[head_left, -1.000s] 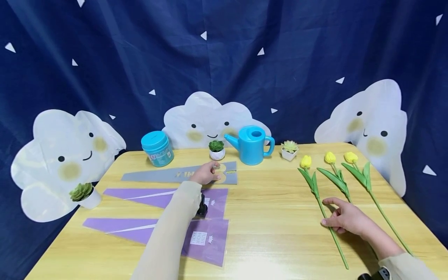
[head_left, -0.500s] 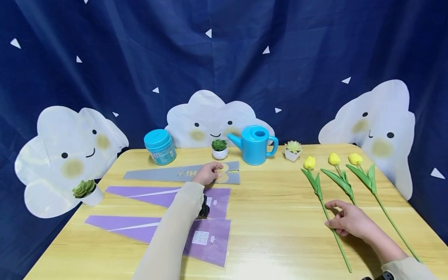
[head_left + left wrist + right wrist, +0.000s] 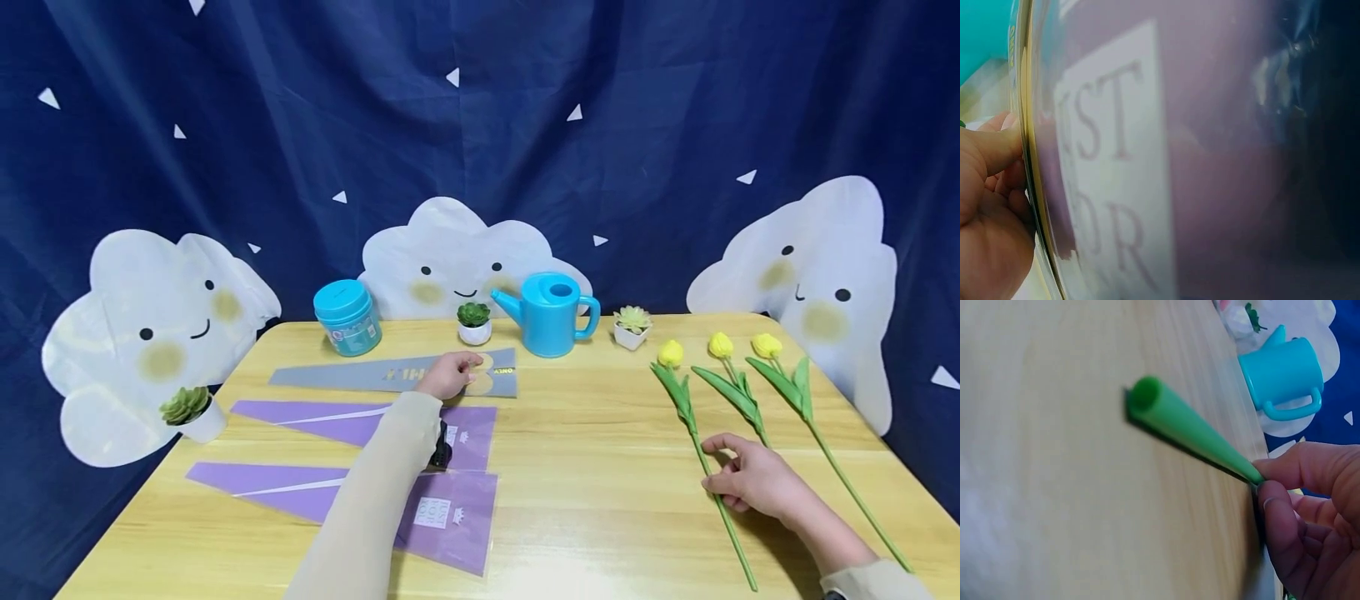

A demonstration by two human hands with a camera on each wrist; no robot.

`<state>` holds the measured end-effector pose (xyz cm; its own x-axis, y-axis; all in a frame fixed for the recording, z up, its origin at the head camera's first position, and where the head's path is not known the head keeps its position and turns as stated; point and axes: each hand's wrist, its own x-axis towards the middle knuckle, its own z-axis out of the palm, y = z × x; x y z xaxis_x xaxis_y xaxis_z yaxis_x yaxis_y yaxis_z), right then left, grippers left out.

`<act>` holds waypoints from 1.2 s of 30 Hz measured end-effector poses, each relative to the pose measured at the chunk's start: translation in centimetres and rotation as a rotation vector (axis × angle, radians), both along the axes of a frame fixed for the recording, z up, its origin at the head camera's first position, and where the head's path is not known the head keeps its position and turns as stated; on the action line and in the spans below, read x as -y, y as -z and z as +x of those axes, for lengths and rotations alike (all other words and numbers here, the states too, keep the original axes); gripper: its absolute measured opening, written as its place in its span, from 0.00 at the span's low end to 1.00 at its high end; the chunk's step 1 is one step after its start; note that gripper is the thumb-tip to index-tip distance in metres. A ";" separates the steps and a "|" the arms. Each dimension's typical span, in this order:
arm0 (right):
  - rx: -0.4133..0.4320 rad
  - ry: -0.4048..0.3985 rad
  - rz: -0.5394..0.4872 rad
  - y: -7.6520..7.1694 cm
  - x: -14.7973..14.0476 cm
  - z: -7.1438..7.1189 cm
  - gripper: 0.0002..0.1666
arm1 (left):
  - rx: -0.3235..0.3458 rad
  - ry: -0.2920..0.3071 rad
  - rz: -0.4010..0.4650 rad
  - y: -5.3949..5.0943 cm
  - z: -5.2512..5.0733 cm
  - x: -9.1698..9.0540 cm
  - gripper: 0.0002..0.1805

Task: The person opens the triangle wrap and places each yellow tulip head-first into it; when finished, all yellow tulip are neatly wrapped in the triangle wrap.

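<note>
My left hand (image 3: 450, 375) is on the grey flower wrapping sleeve (image 3: 330, 377) with gold print, fingers and thumb curled at its wide end. In the left wrist view, a purple sleeve (image 3: 1229, 156) with white lettering fills most of the picture and partly covers the left hand (image 3: 991, 187). At the right, my right hand (image 3: 757, 477) pinches the green stem of the leftmost yellow tulip (image 3: 671, 354) between thumb and forefinger. The right wrist view shows that stem (image 3: 1191, 428) running to the fingertips. Two more tulips (image 3: 721, 345) (image 3: 767, 344) lie beside it.
Two purple sleeves (image 3: 315, 425) (image 3: 270, 487) lie nearer me on the wooden table (image 3: 592, 500). Along the back stand a blue jar (image 3: 347, 318), a small potted succulent (image 3: 474, 323), a blue watering can (image 3: 549, 315) and another succulent (image 3: 632, 327). A tilted succulent pot (image 3: 197, 417) is at left.
The head view has shifted slightly, so everything sits a little farther right in it. Both hands keep their places against the grey sleeve and the tulip stem.
</note>
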<state>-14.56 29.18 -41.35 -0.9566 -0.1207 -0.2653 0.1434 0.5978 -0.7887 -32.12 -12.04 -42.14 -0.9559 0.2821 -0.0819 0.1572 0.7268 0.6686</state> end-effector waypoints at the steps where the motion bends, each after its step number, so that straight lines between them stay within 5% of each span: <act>1: -0.002 0.004 0.009 0.0 0.0 0.0 0.33 | 0.001 0.004 -0.003 0.1 0.0 0.0 0.17; 9: -0.019 0.040 0.039 0.1 0.2 0.0 0.32 | 0.037 -0.025 -0.007 0.3 -0.5 -0.1 0.18; 23: -0.013 0.055 0.029 0.1 0.2 0.2 0.33 | -0.103 0.005 -0.085 0.9 -0.8 0.0 0.08; 31: -0.021 0.077 0.046 0.2 0.4 0.2 0.31 | -0.160 -0.091 0.027 1.7 -0.6 0.4 0.04; 36: -0.016 0.090 0.015 0.1 0.3 0.2 0.28 | -0.198 -0.089 0.035 1.5 -1.0 0.4 0.07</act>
